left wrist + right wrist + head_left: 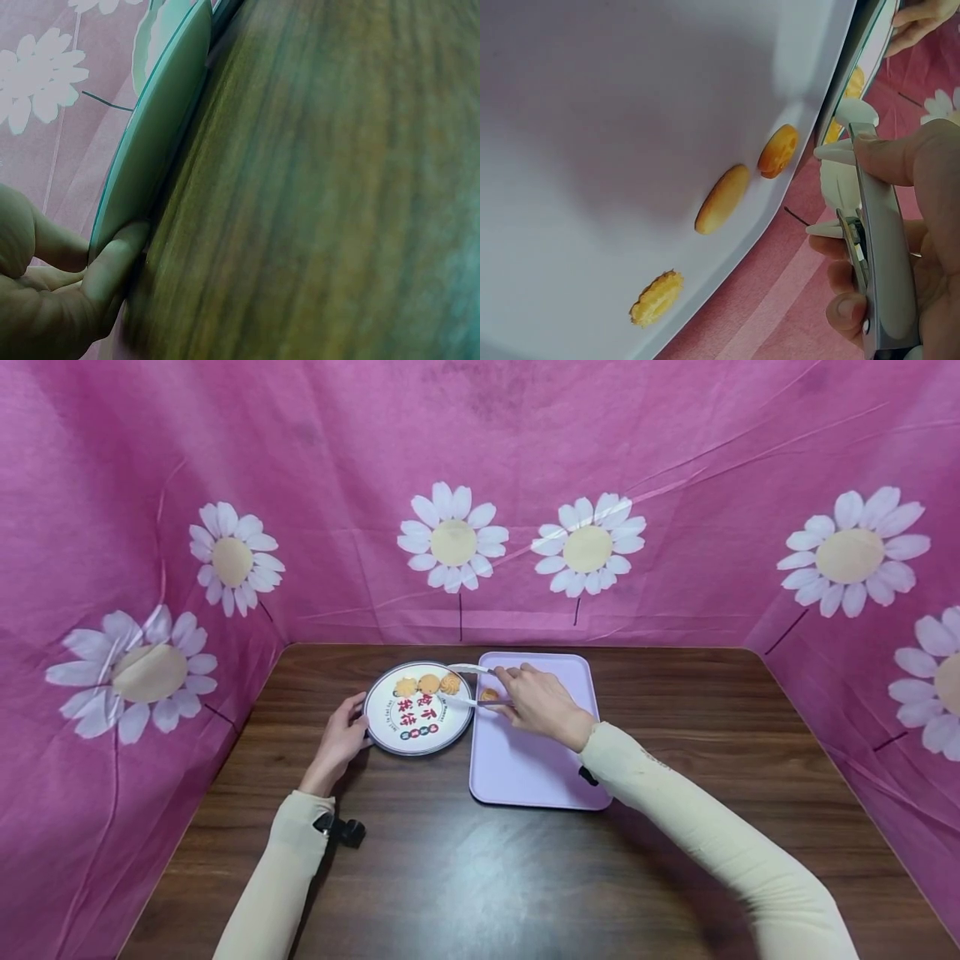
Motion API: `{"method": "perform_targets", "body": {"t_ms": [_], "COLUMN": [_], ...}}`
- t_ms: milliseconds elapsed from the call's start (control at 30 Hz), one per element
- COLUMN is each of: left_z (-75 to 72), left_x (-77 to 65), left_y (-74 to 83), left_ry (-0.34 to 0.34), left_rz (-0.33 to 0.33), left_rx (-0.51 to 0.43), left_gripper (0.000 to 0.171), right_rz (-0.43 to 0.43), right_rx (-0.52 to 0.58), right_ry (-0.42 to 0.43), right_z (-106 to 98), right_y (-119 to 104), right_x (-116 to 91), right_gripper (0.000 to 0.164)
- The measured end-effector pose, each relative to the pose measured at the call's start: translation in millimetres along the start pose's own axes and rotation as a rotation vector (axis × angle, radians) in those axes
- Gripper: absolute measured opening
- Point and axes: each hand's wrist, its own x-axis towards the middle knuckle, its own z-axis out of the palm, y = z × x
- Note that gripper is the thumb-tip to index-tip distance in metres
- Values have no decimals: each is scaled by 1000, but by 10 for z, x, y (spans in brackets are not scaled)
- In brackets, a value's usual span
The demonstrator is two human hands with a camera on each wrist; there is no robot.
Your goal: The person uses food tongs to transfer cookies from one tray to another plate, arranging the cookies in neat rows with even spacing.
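My left hand point(339, 742) grips the left rim of a round white plate point(382, 722) with red characters; the left wrist view shows its thumb and fingers pinching the plate's edge point(161, 142). Several cookies point(428, 683) sit in a row at the plate's back. In my right hand point(546, 703) is a pair of metal tongs point(889, 262) with white tips. Those tips reach over the plate's right side, spread apart on either side of the rightmost cookie point(450, 683). Below the right hand, a cookie point(489, 694) shows on the lilac tray point(517, 772).
The right wrist view shows three cookies along one side of the tray, among them a long oval one point(722, 199) and a ridged one point(657, 298). Tray and plate stand side by side on a brown wooden table point(420, 860). A pink flowered cloth point(517, 460) hangs behind and at both sides.
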Motion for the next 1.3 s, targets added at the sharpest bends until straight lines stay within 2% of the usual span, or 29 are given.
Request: {"method": "perform_targets", "body": {"t_ms": [333, 667, 1000, 1300], "left_z": [8, -2, 6, 7], "left_x": [1, 11, 5, -1], "left_y": [-4, 3, 7, 4], "left_ry": [4, -1, -5, 0], "left_rz": [5, 0, -1, 3], "left_rx": [-7, 1, 8, 10], "left_gripper": [55, 56, 56, 56], "right_rz": [21, 69, 128, 162], "right_rx": [39, 114, 156, 140], "right_ry": [11, 56, 61, 2], "right_z": [-16, -96, -149, -165], "right_y": [58, 220, 388, 484], "right_x": [-108, -227, -398, -562], "right_gripper": [64, 58, 60, 58]}}
